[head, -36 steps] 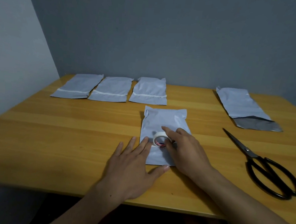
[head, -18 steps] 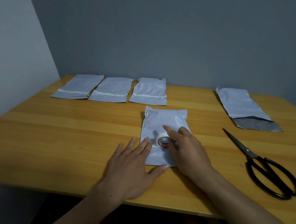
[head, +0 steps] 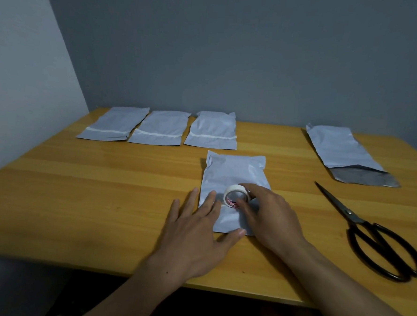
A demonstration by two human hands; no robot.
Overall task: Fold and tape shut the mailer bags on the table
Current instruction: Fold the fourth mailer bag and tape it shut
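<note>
The right hand [head: 272, 218] was curled around a white tape roll [head: 236, 196], thumb on its near side and forefinger over its far rim, holding the roll on edge against the centre mailer bag [head: 233, 170]. The left hand [head: 198, 233] lay flat with fingers straight and spread. Its forefinger and thumb rested on the left and near edges of that bag, and the other fingers rested on the table [head: 78, 186]. The centre bag lay near the front of the table, slightly puffed and with its near end folded under. Its contents could not be seen. Behind it, along the far left edge by the wall [head: 233, 61], a row of three taped bags [head: 159, 128] lay side by side, almost touching, each crossed by a white strip. Well apart at the far right, an open bag [head: 337, 146] lay flat with its dark grey flap unfolded towards the front. Black-handled scissors [head: 373, 234] lay closed between that bag and the front right edge, blades pointing away. Bare wood showed to the left of the hands and between the centre bag and the scissors. The bags were smooth, pale grey film, lightly creased. The tabletop was yellow wood with straight grain.
</note>
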